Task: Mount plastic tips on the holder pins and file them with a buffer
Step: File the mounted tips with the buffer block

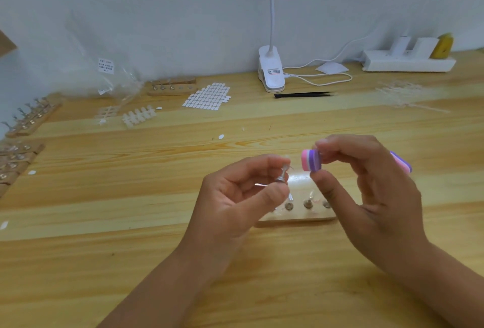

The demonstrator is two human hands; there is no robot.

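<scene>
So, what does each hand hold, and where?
Left hand pinches a small metal holder pin by its lower end; right hand pinches the pink-and-purple striped buffer near its front end.

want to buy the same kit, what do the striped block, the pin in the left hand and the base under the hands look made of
The buffer looks like layered foam, matte: pink, white and purple bands show on its end. The holder pin is likely metal, polished: it glints silver. The base seems pale wood, matte, faint grain.
</scene>
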